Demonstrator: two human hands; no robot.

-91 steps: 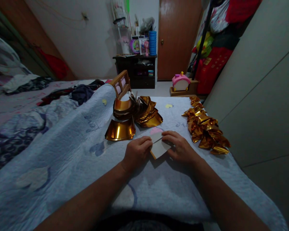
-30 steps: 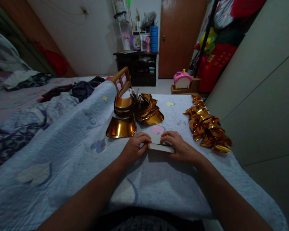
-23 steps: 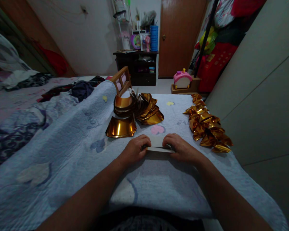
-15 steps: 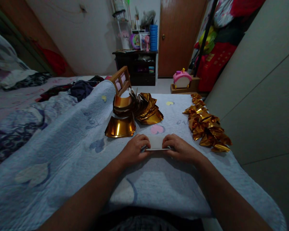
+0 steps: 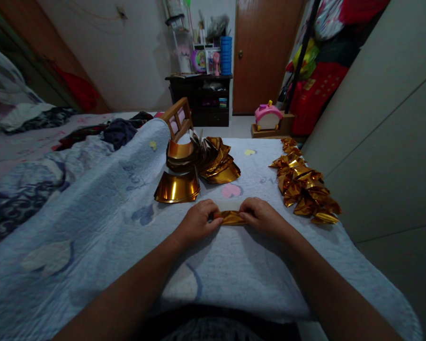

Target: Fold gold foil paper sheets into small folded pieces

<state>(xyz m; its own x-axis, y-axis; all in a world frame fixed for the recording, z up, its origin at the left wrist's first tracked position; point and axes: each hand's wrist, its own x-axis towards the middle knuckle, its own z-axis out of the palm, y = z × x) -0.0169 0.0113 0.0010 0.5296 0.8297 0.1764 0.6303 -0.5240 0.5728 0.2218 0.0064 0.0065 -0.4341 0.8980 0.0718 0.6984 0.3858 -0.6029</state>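
Note:
Between my two hands is a sheet of gold foil paper (image 5: pixel 232 218), pale on its inner face, with its near edge folded over so a gold strip shows. My left hand (image 5: pixel 201 219) pinches the left end of that fold, thumb in front. At the right end my right hand (image 5: pixel 261 215) grips it the same way. Beyond my left hand lies a fanned stack of flat gold foil sheets (image 5: pixel 177 188), with more curved sheets (image 5: pixel 222 173) behind it. A row of folded gold foil pieces (image 5: pixel 301 184) lies to the right.
A light blue quilt (image 5: pixel 128 265) covers the surface under my hands, bunched up on the left. A wooden chair back (image 5: pixel 179 118) stands behind the stacks. A pink toy case (image 5: pixel 268 117) sits past the far edge, and a pale cabinet (image 5: pixel 394 142) borders the right.
The near edge of the sheet has been turned over away from me, so its gold side now shows where the pale side was. Both hands stay in nearly the same place.

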